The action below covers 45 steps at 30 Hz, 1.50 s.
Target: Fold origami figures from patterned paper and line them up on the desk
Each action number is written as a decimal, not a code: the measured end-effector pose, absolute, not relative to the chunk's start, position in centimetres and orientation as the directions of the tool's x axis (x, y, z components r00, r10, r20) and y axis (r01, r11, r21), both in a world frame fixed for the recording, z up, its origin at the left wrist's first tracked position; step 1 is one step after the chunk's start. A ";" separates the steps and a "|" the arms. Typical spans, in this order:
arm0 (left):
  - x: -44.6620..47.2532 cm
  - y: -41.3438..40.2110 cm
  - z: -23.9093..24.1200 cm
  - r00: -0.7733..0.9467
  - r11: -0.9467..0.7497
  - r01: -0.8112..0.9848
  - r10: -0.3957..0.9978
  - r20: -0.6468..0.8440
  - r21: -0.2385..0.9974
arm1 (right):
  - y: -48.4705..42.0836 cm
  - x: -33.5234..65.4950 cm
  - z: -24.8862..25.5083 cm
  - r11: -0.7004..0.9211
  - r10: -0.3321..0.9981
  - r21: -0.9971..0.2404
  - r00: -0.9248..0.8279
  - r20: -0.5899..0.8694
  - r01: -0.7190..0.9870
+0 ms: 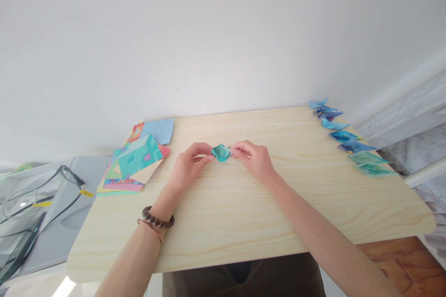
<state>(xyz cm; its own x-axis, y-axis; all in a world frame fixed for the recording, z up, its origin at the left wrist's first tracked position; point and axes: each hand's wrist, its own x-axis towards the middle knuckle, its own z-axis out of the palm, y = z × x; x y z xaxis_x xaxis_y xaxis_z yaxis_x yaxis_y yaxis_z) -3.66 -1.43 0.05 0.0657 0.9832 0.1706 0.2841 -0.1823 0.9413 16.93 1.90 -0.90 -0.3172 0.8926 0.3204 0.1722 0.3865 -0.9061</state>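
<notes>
A small folded piece of teal patterned paper (221,152) is held over the middle of a pale wooden table (244,222). My left hand (190,167) pinches its left end between thumb and fingers. My right hand (253,160) pinches its right end the same way. Both hands rest low on the tabletop, wrists toward me. My left wrist wears a dark bead bracelet and a thin orange band.
A stack of coloured patterned paper sheets (137,162) lies at the table's left. Several folded blue and green paper figures (348,144) line the right edge. A grey surface with black cables (45,204) sits left of the table. A white wall stands behind.
</notes>
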 end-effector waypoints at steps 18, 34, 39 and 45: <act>-4.2 -1.5 -0.1 -0.028 -0.198 0.366 0.974 0.223 0.909 | 2.2 17.6 -0.4 0.437 0.849 -0.880 -0.408 0.336 0.186; -4.0 -1.4 0.2 -0.173 -0.148 0.122 0.971 0.167 0.982 | 1.8 17.1 -0.3 0.232 0.916 -0.972 -0.325 0.234 -0.046; -3.7 -1.5 0.3 -0.142 -0.126 0.158 0.979 0.149 0.979 | 1.5 16.7 -0.6 0.172 0.918 -0.982 -0.349 0.189 -0.080; -3.1 -2.0 0.6 -0.097 -0.173 0.176 0.977 0.192 0.969 | 1.4 16.4 -0.6 0.262 0.912 -0.962 -0.343 0.223 0.071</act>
